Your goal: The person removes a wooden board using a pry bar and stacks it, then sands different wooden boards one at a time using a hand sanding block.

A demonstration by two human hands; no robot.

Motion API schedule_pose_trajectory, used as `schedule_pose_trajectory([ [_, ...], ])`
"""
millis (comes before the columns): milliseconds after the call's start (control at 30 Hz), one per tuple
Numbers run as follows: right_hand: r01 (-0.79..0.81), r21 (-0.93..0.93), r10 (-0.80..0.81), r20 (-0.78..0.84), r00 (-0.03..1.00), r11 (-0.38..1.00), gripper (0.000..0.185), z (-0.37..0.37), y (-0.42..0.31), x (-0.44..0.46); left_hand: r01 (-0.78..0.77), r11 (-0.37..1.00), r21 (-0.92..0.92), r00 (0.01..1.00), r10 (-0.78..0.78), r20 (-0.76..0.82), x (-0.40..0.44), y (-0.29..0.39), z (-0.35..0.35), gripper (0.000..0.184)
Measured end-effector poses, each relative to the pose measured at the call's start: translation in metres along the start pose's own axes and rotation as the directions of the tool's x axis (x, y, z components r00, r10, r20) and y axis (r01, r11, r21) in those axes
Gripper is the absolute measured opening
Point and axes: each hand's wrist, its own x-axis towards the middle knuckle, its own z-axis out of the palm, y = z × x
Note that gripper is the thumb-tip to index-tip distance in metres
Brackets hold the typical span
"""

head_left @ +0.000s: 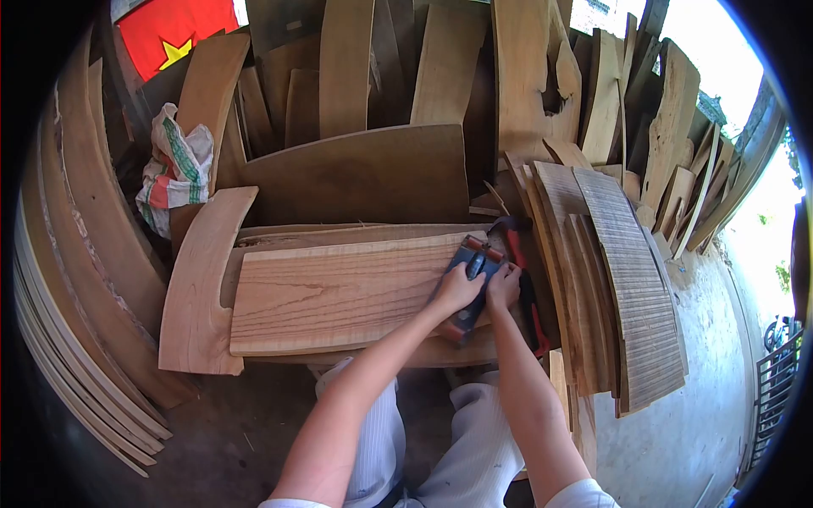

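A dark, flat-bodied hand tool point(462, 317) with reddish-brown rounded ends lies on the right end of a pale grained board point(339, 292). My left hand point(459, 289) is closed around the black grip on its top. At the tool's right side, my right hand point(504, 286) has its fingers curled against the edge; the fingertips are partly hidden. Just beyond my right hand lies a long red-and-black object point(537, 326), partly covered by my arm. The tool's underside cannot be seen.
A curved board point(199, 288) lies at the left end. Stacked rough planks point(635, 288) stand close on the right. More boards point(347, 68) lean along the back, with long planks point(110, 195) at far left. A woven sack point(178, 165) hangs near a red flag point(178, 30).
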Motion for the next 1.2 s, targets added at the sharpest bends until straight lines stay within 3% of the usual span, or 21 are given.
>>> schedule_pose_trajectory([
  [33, 0.005, -0.006, -0.005, -0.001, 1.000, 1.000, 0.028, -0.002, 0.000, 0.002, -0.027, 0.997, 0.073, 0.999, 0.025, 0.030, -0.002, -0.004, -0.011, 0.038],
  [100, -0.036, 0.035, 0.034, 0.052, 0.998, 0.999, 0.029, -0.008, -0.004, -0.001, 0.021, 0.996, -0.083, 0.993, -0.011, 0.118, -0.007, -0.023, -0.041, 0.039],
  [133, -0.038, 0.030, 0.036, 0.061, 0.998, 0.999, 0.029, -0.008, -0.004, -0.002, -0.035, 0.997, -0.062, 0.997, 0.039, 0.071, -0.009, -0.036, -0.059, 0.036],
  [167, -0.035, 0.029, 0.033, 0.060, 0.998, 0.999, 0.029, -0.008, -0.003, 0.000, 0.201, 0.972, -0.125, 0.970, -0.179, 0.166, -0.020, -0.019, -0.095, 0.033],
  [200, -0.033, 0.030, 0.031, 0.059, 0.998, 0.999, 0.029, -0.007, -0.002, 0.002, 0.139, 0.980, -0.142, 0.989, -0.131, 0.068, -0.019, -0.047, -0.111, 0.029],
  [267, -0.032, 0.016, 0.031, 0.065, 0.997, 0.999, 0.029, -0.006, -0.001, 0.001, 0.260, 0.946, -0.193, 0.959, -0.276, -0.059, -0.028, -0.068, -0.164, 0.026],
  [433, 0.033, 0.015, -0.033, 0.030, 0.999, 0.999, 0.029, -0.001, 0.001, 0.002, 0.269, 0.839, -0.472, 0.767, -0.483, -0.422, -0.076, -0.116, -0.282, 0.019],
  [500, 0.037, 0.019, -0.038, 0.017, 0.999, 0.999, 0.029, -0.003, 0.004, 0.001, 0.238, 0.778, -0.582, 0.732, -0.537, -0.419, -0.097, -0.137, -0.314, 0.017],
  [567, 0.162, -0.042, -0.161, 0.026, 0.987, 0.986, 0.026, -0.003, 0.005, 0.001, 0.264, 0.756, -0.599, 0.722, -0.567, -0.397, -0.124, -0.123, -0.328, 0.018],
  [633, 0.171, -0.020, -0.169, 0.058, 0.984, 0.985, 0.023, -0.004, 0.004, 0.004, 0.275, 0.684, -0.676, 0.715, -0.616, -0.331, -0.148, -0.112, -0.344, 0.019],
  [700, 0.180, -0.012, -0.178, 0.099, 0.979, 0.984, 0.020, -0.008, 0.003, 0.006, 0.185, 0.644, -0.743, 0.738, -0.590, -0.327, -0.171, -0.101, -0.363, 0.016],
  [733, 0.248, -0.037, -0.245, 0.075, 0.967, 0.968, 0.018, -0.011, 0.002, 0.006, 0.206, 0.704, -0.679, 0.716, -0.581, -0.386, -0.179, -0.105, -0.376, 0.026],
  [833, 0.349, -0.120, -0.348, 0.033, 0.937, 0.929, 0.016, -0.020, 0.003, 0.006, 0.257, 0.904, -0.341, 0.672, -0.421, -0.609, -0.193, -0.094, -0.404, 0.014],
  [933, 0.409, -0.205, -0.423, -0.026, 0.906, 0.889, 0.016, -0.026, 0.004, 0.004, 0.338, 0.909, -0.242, 0.630, -0.410, -0.659, -0.202, -0.123, -0.436, 0.018],
  [1067, 0.452, -0.228, -0.477, -0.067, 0.876, 0.862, 0.013, -0.031, 0.007, 0.006, 0.369, 0.908, -0.198, 0.651, -0.404, -0.642, -0.213, -0.175, -0.461, 0.020],
  [1100, 0.451, -0.232, -0.476, -0.068, 0.877, 0.862, 0.013, -0.032, 0.008, 0.006, 0.455, 0.872, -0.181, 0.622, -0.457, -0.636, -0.213, -0.175, -0.458, 0.024],
  [1167, 0.489, -0.228, -0.507, -0.024, 0.862, 0.842, 0.014, -0.033, 0.008, 0.006, 0.434, 0.900, -0.039, 0.684, -0.358, -0.635, -0.210, -0.191, -0.456, 0.029],
  [1200, 0.490, -0.230, -0.508, -0.021, 0.861, 0.841, 0.014, -0.033, 0.007, 0.006, 0.383, 0.879, 0.284, 0.702, -0.077, -0.708, -0.205, -0.196, -0.451, 0.036],
])
